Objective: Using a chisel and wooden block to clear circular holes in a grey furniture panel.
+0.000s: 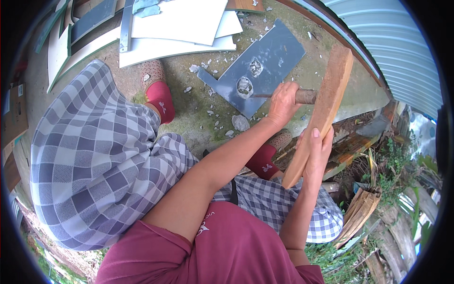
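Note:
My left hand (283, 104) is closed around a chisel, whose thick brown butt (306, 97) sticks out to the right of my fist. Its thin shaft points left and reaches the edge of a ragged hole in a dark grey panel (279, 47) on the ground. A second broken hole lies farther up the same panel. My right hand (318, 154) grips a long, thick piece of wood (328, 90) near its lower end. The wood slants up and to the right, close beside the chisel's butt. Whether they touch, I cannot tell.
Pale broken chips (240, 123) are scattered on the concrete around my feet. White panels (175, 28) are stacked at the far left, with a light blue cloth (145, 7) on top. A corrugated metal sheet (388, 42) stands at right; split wood (362, 213) and plants lie below it.

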`<state>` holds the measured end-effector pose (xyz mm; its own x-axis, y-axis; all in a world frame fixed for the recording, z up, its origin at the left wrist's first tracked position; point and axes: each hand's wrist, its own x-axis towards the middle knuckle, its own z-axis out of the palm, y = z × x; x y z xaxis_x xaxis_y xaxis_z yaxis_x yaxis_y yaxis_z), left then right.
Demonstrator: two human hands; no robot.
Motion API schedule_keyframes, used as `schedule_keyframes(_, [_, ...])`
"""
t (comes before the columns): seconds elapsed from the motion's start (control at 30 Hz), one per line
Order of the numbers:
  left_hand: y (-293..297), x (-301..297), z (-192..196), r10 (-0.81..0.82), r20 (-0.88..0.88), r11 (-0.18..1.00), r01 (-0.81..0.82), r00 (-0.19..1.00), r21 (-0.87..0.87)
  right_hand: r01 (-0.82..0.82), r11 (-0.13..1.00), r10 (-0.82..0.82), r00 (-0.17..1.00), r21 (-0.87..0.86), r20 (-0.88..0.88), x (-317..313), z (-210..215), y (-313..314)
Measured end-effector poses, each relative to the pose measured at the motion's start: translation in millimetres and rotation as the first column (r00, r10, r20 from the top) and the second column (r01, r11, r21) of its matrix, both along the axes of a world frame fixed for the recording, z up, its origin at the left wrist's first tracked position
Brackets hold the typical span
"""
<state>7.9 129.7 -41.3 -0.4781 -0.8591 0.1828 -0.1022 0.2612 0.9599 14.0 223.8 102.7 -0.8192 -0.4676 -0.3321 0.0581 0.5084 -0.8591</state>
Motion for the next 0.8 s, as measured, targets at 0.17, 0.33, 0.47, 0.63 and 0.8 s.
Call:
schedule_keyframes(0.17, [-5, -2, 3, 0.012, -0.004, 0.997, -0.012, 1.0, 0.076, 0.043, 0.933, -0.102, 0.984, -0.357, -0.149, -15, 48, -4])
schedule_keyframes(0.33, [-7, -3, 3, 0.035, 0.008, 0.995, -0.035, 0.999, 0.088, -0.03, 0.992, 0.057, 0.973, 0.125, -0.223, -12, -17, 10])
schedule_keyframes(0.47, [-9, -5, 0, 0.078, 0.005, 0.992, -0.078, 0.997, 0.102, 0.043, 0.99, -0.023, 0.988, -0.132, 0.152, 1, 10, -10])
schedule_keyframes(0.63, [-2, -1, -1, 0.017, 0.031, 0.998, -0.019, 0.999, 0.065, 0.053, 0.914, -0.147, 0.968, -0.402, -0.205, -20, 65, -14])
schedule_keyframes(0.8, [3, -2, -4, 0.018, 0.022, 0.999, -0.018, 1.0, 0.028, -0.077, 0.954, 0.246, 0.755, 0.291, -0.607, -3, -29, -3])
